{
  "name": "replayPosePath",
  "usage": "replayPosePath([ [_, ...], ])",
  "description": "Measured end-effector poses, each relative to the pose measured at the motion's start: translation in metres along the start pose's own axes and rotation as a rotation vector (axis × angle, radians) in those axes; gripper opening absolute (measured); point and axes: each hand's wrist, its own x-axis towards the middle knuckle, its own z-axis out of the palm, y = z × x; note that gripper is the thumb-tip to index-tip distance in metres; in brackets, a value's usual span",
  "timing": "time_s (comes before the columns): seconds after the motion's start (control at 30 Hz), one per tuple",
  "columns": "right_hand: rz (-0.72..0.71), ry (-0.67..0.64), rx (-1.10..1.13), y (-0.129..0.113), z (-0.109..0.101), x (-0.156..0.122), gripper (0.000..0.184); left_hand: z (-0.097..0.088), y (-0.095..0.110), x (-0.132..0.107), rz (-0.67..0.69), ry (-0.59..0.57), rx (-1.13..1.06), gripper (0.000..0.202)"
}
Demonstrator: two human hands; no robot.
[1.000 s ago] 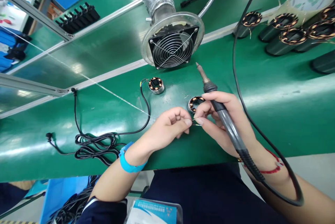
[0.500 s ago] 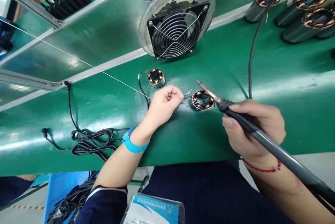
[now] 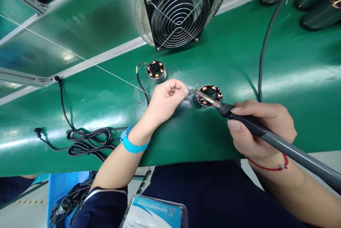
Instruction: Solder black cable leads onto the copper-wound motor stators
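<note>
My right hand [image 3: 262, 128] is wrapped round the dark handle of a soldering iron [image 3: 290, 153]. The iron's metal tip points left and lies at the fine wire ends by a ring-shaped motor stator [image 3: 220, 95] with copper coils. Just left of that stator, my left hand [image 3: 167, 102] pinches a thin solder wire [image 3: 106, 68], which runs in from the upper left. Thin leads with a bit of blue show between its fingertips and the stator; whether the fingers also grip these I cannot tell. A second stator [image 3: 159, 76] with a cable sits behind my left hand.
A fume-extractor fan [image 3: 179, 22] with a wire guard hangs over the bench [image 3: 186, 139]. Coiled black power cords [image 3: 89, 139] lie on the left. Taller stators [image 3: 317, 15] stand at the back right near a hanging black cable [image 3: 262, 57]. Below left is a blue bin [image 3: 54, 189] of cables.
The soldering iron's tip has moved left and down to the wire ends by the stator. My left hand keeps its pinch. The whole view has shifted slightly.
</note>
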Motion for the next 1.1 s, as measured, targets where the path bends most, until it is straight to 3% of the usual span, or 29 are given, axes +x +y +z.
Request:
replayPosePath([
  [0.33, -0.056, 0.037, -0.126, 0.005, -0.003, -0.003, 0.017, 0.0, 0.004, 0.0, -0.012, 0.003, 0.008, 0.011],
  [0.77, -0.088, 0.035, -0.003, 0.009, 0.0, 0.003, 0.022, 0.0, 0.003, 0.001, -0.004, 0.001, 0.019, 0.013],
  [1.1, 0.08, -0.066, -0.141, -0.008, -0.003, 0.019, 0.047, 0.0, 0.002, 0.003, -0.014, 0.008, 0.006, 0.012],
])
